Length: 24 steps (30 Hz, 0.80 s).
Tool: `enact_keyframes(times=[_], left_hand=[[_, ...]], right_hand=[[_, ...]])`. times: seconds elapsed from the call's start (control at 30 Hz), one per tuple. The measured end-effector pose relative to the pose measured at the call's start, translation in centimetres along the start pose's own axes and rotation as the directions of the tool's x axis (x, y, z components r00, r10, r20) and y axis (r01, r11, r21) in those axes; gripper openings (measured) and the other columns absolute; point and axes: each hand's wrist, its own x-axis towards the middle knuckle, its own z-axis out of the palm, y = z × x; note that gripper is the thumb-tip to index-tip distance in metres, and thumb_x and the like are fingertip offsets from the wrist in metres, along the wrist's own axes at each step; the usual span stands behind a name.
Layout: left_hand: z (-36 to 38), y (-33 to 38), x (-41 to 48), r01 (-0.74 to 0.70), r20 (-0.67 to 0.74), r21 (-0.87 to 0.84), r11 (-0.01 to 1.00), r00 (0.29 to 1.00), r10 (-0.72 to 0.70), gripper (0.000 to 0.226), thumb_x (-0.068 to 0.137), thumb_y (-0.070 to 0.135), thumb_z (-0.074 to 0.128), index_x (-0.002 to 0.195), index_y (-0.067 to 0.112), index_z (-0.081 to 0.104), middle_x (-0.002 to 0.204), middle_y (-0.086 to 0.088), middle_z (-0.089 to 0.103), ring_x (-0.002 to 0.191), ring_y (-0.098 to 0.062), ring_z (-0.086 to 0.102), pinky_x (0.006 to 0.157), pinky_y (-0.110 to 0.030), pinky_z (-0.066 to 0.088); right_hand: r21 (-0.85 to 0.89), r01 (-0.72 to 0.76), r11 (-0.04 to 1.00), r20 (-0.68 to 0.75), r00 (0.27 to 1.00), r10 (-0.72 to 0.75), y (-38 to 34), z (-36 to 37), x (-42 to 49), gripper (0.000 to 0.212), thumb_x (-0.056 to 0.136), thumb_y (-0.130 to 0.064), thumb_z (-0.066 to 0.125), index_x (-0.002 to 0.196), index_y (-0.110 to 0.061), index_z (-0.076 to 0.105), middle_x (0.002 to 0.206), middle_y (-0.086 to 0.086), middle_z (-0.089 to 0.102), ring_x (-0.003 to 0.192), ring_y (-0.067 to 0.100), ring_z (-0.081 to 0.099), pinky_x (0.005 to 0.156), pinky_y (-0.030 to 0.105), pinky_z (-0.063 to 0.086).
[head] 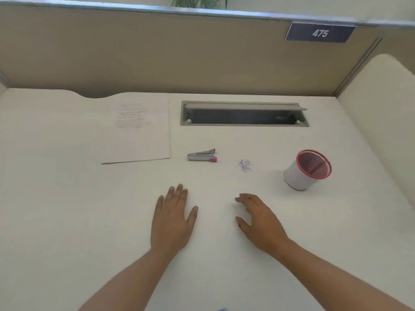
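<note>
My left hand point(171, 217) lies flat on the white desk point(56, 209), palm down, fingers straight and holding nothing. My right hand point(258, 217) rests beside it with fingers relaxed, also holding nothing. Beyond the hands a small silver stapler with red ends point(202, 155) lies on the desk. To its right sits a little heap of loose staples or clips point(244, 165). A stack of printed paper point(137, 131) lies at the far left. A white mesh cup with a red rim point(306, 172) stands at the right, with nothing visible inside it.
A grey cable slot with its lid raised point(243, 114) is set into the desk at the back. A beige partition point(157, 52) bearing a blue sign "475" point(320, 33) closes off the rear. A side panel point(381, 108) rises on the right.
</note>
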Motion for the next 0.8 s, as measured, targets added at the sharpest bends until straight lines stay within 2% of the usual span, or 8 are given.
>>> enact_keyframes(times=[0.1,0.2,0.33,0.43,0.6,0.8], left_hand=[[0.3,0.3,0.0,0.011,-0.011,-0.007,1.0,1.0,-0.011,0.068,0.096,0.055,0.03,0.149,0.016,0.045,0.16,0.002,0.038,0.151,-0.017,0.03,0.123,-0.04,0.018],[0.7,0.3,-0.1,0.01,-0.042,-0.003,1.0,0.999,-0.01,0.066,0.095,0.055,0.033,0.147,0.016,0.048,0.159,0.002,0.04,0.15,-0.018,0.032,0.123,-0.042,0.021],[0.8,0.4,-0.1,0.018,-0.054,-0.016,1.0,0.998,-0.019,0.066,0.094,0.055,0.033,0.146,0.017,0.048,0.159,0.002,0.04,0.15,-0.018,0.032,0.123,-0.041,0.02],[0.9,0.4,0.0,0.025,-0.058,-0.012,1.0,0.998,-0.026,0.067,0.094,0.055,0.033,0.146,0.017,0.048,0.159,0.003,0.04,0.149,-0.017,0.032,0.123,-0.041,0.02],[1.0,0.3,0.1,0.033,-0.06,-0.016,0.999,0.998,-0.034,0.067,0.094,0.056,0.033,0.147,0.018,0.047,0.159,0.004,0.039,0.15,-0.016,0.03,0.123,-0.04,0.02],[1.0,0.3,0.1,0.041,-0.062,-0.023,0.999,0.997,-0.043,0.066,0.093,0.057,0.034,0.146,0.02,0.048,0.159,0.006,0.039,0.15,-0.014,0.03,0.124,-0.038,0.018]], right_hand=[[0.038,-0.1,0.994,-0.046,0.994,0.102,0.8,-2.6,3.0,0.047,0.084,-0.018,0.067,0.13,-0.019,0.054,0.129,0.0,0.052,0.098,0.013,0.062,0.09,0.035,0.053],[-0.013,-0.215,0.977,-0.04,0.976,0.214,2.1,-4.6,6.9,0.053,0.082,-0.022,0.07,0.132,-0.018,0.051,0.124,0.008,0.055,0.1,0.022,0.063,0.093,0.038,0.049],[-0.078,-0.278,0.957,0.001,0.96,0.279,3.0,-5.7,11.1,0.057,0.081,-0.03,0.071,0.133,-0.016,0.051,0.126,0.013,0.057,0.111,0.029,0.058,0.094,0.037,0.047],[-0.137,-0.234,0.963,0.022,0.971,0.239,3.0,-5.5,12.8,0.057,0.083,-0.033,0.068,0.135,-0.018,0.049,0.128,0.011,0.055,0.117,0.029,0.054,0.093,0.037,0.047],[-0.249,-0.116,0.961,0.071,0.988,0.137,2.7,-4.8,14.4,0.05,0.088,-0.035,0.061,0.135,-0.025,0.048,0.126,0.01,0.05,0.114,0.031,0.053,0.087,0.036,0.047],[-0.361,-0.003,0.932,0.139,0.989,0.057,1.8,-4.6,14.9,0.028,0.09,-0.023,0.05,0.117,-0.024,0.058,0.116,0.007,0.05,0.1,0.03,0.055,0.078,0.037,0.051]])
